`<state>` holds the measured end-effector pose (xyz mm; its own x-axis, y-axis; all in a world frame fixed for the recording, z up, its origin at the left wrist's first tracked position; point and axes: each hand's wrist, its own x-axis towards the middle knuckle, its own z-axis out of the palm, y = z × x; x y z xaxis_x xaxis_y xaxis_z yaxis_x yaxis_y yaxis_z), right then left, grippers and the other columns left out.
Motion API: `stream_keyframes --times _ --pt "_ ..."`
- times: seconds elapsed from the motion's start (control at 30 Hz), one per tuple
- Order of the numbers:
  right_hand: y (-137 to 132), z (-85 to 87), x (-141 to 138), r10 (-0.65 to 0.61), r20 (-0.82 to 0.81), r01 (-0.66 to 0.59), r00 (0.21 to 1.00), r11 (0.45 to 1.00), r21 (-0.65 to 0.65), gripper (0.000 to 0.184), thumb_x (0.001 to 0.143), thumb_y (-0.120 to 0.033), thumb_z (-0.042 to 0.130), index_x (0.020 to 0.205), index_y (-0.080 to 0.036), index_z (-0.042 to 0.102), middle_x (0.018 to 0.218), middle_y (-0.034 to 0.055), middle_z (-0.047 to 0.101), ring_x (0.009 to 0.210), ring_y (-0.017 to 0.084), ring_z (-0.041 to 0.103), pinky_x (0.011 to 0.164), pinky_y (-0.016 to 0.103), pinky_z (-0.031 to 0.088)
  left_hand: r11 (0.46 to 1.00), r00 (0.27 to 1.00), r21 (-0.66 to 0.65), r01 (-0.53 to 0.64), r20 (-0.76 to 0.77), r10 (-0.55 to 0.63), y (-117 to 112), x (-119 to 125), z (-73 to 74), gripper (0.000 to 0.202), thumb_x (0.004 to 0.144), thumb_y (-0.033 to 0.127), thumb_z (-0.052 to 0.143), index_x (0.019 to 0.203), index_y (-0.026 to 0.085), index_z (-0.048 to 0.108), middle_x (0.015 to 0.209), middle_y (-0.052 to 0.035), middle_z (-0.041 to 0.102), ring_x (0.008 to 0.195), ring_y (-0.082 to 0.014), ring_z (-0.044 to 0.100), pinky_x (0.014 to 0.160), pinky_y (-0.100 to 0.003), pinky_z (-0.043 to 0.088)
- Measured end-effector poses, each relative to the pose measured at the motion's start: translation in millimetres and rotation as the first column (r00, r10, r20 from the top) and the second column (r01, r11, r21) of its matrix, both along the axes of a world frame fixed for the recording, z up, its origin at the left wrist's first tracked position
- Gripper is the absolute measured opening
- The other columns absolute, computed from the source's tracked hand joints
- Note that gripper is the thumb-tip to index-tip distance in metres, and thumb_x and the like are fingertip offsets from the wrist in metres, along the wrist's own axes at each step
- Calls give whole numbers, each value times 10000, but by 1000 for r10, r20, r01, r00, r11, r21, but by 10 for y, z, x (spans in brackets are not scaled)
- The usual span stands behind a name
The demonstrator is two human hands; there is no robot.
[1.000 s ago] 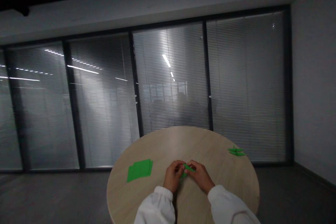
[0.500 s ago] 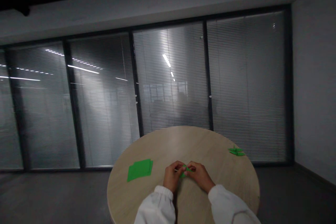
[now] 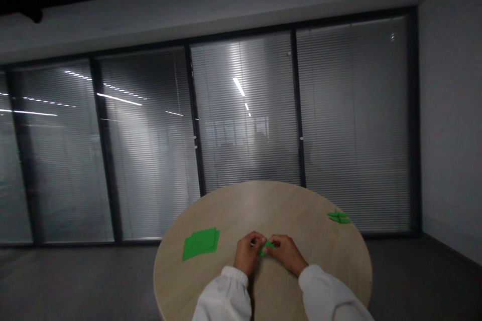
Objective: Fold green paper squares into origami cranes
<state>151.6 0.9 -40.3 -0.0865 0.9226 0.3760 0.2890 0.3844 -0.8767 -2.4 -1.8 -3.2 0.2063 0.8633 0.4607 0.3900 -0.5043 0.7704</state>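
Observation:
Between my hands, over the middle of the round table, is a small piece of folded green paper [image 3: 268, 245]. My left hand [image 3: 248, 251] pinches its left side between thumb and fingers. From the right, my right hand [image 3: 285, 251] grips the other side, with the thumb pressed on it. Fingers cover part of the paper, so its full shape is hidden. To the left of my hands lies a small stack of flat green paper sheets [image 3: 201, 242]. Near the table's right edge sit several folded green paper pieces [image 3: 339, 217], narrow and pointed.
The round wooden table [image 3: 259, 195] has a pale top and a curved edge. Behind it runs a glass partition [image 3: 248, 110] with blinds and dark frames. A grey wall [image 3: 448, 125] stands at the right.
My right hand has shifted slightly down and right, and the fingertips of the two hands are a bit further apart. More of the green paper shows between them.

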Motion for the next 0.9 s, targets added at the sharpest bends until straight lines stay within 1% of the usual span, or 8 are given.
stream_keyframes --times 0.27,0.37,0.5,0.7,0.9 --pt "6 -6 1 39 -35 -41 999 996 -74 220 621 -360 692 618 -141 690 545 -31 591 542 117 497 542 214 368 1000 1000 28 5 -28 -5 -25 -2 10 263 758 350 514 715 155 684 697 -51 690 665 -182 593 621 -255 418" --pt "-16 20 -4 54 -54 -58 997 995 -83 231 619 -362 687 599 -132 690 527 -29 591 526 114 497 535 216 360 1000 1000 22 10 -24 -9 -36 0 11 266 766 341 500 714 150 678 677 -48 680 642 -176 588 598 -250 411" --pt "-73 83 -15 91 -83 -100 992 988 -115 272 631 -390 677 581 -123 686 540 1 629 523 123 526 555 231 383 1000 1000 -7 -3 -10 3 -41 12 15 254 745 334 512 715 143 677 677 -52 679 637 -176 587 592 -248 410" --pt "-119 133 -32 137 -120 -152 983 980 -131 305 621 -422 687 565 -122 674 550 37 661 527 147 578 580 254 429 998 999 -39 -50 -19 50 -15 19 11 332 725 420 531 682 130 688 615 -50 662 593 -174 571 555 -248 386" --pt "-166 174 -28 179 -159 -204 971 965 -163 298 614 -421 698 576 -126 689 545 32 670 517 144 583 571 249 431 998 998 -19 -55 -41 54 2 3 -14 350 736 445 525 660 137 673 602 -34 643 588 -164 557 555 -242 372"
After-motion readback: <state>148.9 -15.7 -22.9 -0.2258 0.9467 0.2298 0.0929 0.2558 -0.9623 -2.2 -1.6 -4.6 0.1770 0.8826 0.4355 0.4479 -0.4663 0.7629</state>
